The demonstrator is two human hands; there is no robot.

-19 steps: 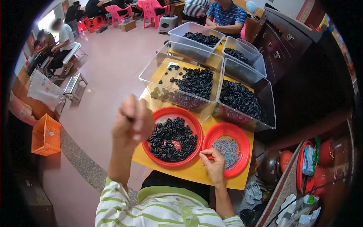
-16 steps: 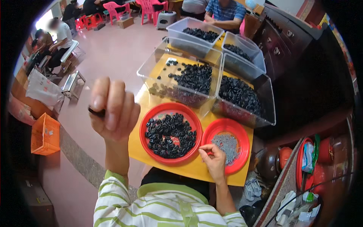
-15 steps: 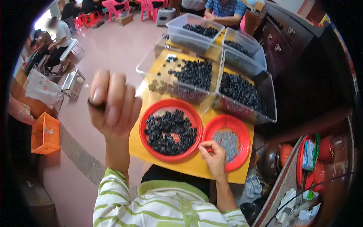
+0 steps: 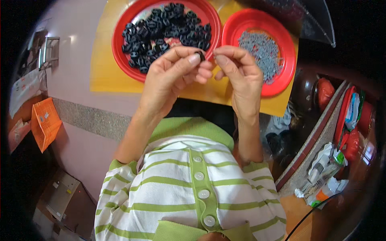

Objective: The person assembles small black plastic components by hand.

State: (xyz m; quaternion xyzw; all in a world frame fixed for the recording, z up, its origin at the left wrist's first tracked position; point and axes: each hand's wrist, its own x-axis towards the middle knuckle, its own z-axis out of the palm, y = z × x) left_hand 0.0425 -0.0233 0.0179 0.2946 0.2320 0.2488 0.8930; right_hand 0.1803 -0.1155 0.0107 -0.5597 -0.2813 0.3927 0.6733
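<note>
Hands: left (image 4: 173,76) lowered, pinching black piece (image 4: 200,55) | right (image 4: 237,76) raised off grey-parts plate (image 4: 281,52), fingertips pinched beside it

Red plates (image 4: 124,36) on a yellow board (image 4: 104,64), black parts (image 4: 161,28), green-and-white striped shirt (image 4: 181,188)

Looks like a small hand-assembly workshop: a yellow table (image 4: 108,76) with a red bowl (image 4: 120,40) heaped with small black parts (image 4: 161,28), a second red bowl (image 4: 281,76) of tiny grey bits (image 4: 261,48), plain pink floor (image 4: 76,72) around.
</note>
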